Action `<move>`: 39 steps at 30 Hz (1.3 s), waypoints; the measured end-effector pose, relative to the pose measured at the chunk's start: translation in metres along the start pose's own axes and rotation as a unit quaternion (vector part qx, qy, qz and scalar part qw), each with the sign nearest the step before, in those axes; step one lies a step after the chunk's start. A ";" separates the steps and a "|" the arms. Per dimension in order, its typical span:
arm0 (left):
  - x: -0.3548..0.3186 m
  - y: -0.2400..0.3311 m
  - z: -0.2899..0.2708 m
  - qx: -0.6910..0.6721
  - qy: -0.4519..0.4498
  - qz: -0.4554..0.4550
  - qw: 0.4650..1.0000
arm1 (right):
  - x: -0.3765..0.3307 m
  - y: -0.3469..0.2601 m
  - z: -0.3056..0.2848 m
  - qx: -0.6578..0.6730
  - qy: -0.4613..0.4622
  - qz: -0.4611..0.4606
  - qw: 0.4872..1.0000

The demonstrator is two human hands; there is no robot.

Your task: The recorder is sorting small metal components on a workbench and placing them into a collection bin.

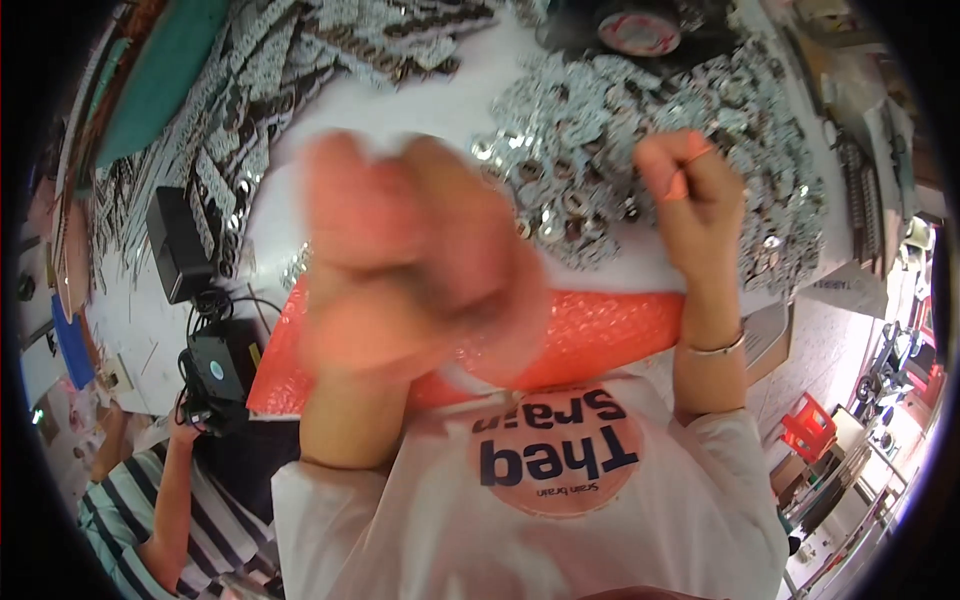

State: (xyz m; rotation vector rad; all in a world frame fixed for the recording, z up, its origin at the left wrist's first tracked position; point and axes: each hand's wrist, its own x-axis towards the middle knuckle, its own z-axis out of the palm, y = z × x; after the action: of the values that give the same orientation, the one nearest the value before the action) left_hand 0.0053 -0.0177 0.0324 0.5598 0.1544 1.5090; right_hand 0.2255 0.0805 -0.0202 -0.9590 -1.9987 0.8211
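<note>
My left hand [400, 270] is raised close to the camera, above the near table edge and the red bubble wrap. Motion smears its fingers, so whether it holds anything is unclear. Over the right side of a big heap of small shiny metal pieces [560, 130] is my right hand [700, 190]. Its fingers are curled closed, and orange bands wrap two of them. Anything inside that grip is too small or hidden to make out. Red bubble wrap [610, 330] lies along the near table edge, beneath my forearms.
Stacks of perforated metal strips [380, 40] cover the far left of the white table [420, 105]. A black device with a round red-and-white label [640, 33] stands behind the heap. Black adapters [180, 245] with cables sit at left. A person in a striped shirt [215, 520] is at lower left.
</note>
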 end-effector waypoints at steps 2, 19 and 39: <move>0.008 -0.046 -0.019 0.199 0.003 0.090 0.976 | -0.001 0.003 0.003 0.027 -0.014 -0.011 0.999; 0.020 -0.058 -0.025 0.346 0.141 -0.078 0.924 | -0.001 -0.013 -0.001 0.144 -0.045 0.022 0.988; 0.016 -0.045 -0.026 0.196 0.167 -0.202 0.945 | -0.004 -0.013 -0.002 0.457 -0.198 0.252 0.829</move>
State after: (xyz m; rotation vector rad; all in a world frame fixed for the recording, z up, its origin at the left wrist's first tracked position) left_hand 0.0353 0.0065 -0.0060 0.5404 0.8001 1.1600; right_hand 0.2250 0.0708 -0.0105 -0.7396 -1.3131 2.1633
